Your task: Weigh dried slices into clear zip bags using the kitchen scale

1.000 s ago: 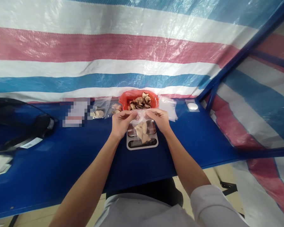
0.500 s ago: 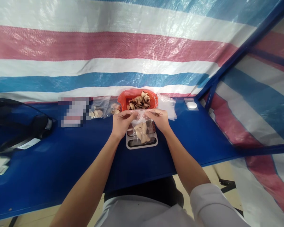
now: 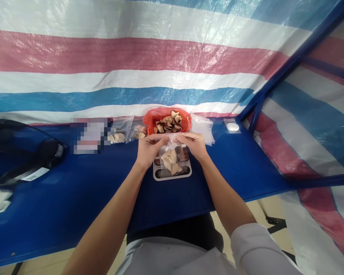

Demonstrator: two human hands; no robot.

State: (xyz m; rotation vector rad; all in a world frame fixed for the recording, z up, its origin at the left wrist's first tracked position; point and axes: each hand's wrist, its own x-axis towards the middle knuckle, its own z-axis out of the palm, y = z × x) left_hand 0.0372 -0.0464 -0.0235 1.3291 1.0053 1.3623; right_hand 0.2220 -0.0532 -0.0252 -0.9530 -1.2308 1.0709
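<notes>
Between my two hands hangs a clear zip bag (image 3: 172,162) with several pale dried slices inside. My left hand (image 3: 149,149) pinches its top edge on the left. On the right, my right hand (image 3: 194,145) grips the same edge between thumb and fingers. Under the bag lies a small white kitchen scale (image 3: 186,175) with a dark display strip, partly covered by the bag. Just beyond my hands stands a red plastic bag (image 3: 151,114), its mouth spread wide, full of brown-edged dried slices (image 3: 170,123).
Two filled zip bags (image 3: 122,130) lie left of the red bag. Flat clear bags (image 3: 203,128) sit to its right, near a white oval object (image 3: 232,127). A black item (image 3: 46,152) occupies the blue table's (image 3: 97,191) left. Striped sheeting (image 3: 132,57) hangs behind.
The bag has shifted slightly, and the slices in it have settled into a different arrangement. My right hand has slid a little along the top edge; both hands keep their hold.
</notes>
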